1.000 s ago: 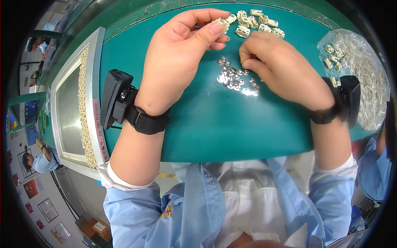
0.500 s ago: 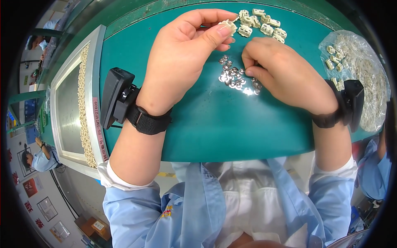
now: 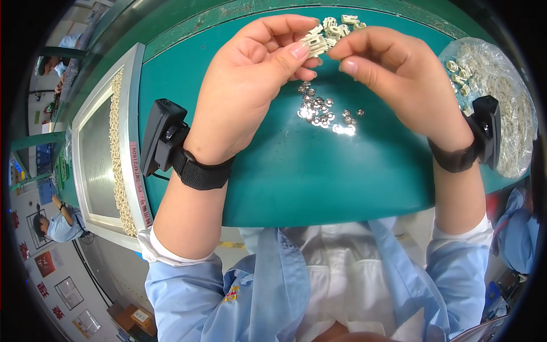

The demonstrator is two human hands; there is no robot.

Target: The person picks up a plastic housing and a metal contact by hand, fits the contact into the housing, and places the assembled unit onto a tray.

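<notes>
Pinched between the thumb and fingers of my left hand (image 3: 250,74) is a cream plastic housing (image 3: 315,45) with slots in it. Close to its right side is my right hand (image 3: 404,80), thumb and forefinger drawn together; whatever may be between them is too small or hidden to name. Below both hands, small shiny metal pieces (image 3: 319,108) lie scattered on the green mat (image 3: 330,171). More cream housings (image 3: 348,20) sit in a pile behind my fingers, partly covered by them.
At the left stands a pale framed tray (image 3: 139,85) with a row of cream housings (image 3: 118,154) along one side. A clear plastic bag (image 3: 501,97) full of parts lies at the right, several loose housings (image 3: 460,74) at its edge. Another person (image 3: 62,222) is at far left.
My right hand has lifted away from the metal pieces, up toward the housing in my left hand. The left hand still holds that housing, now turned slightly.
</notes>
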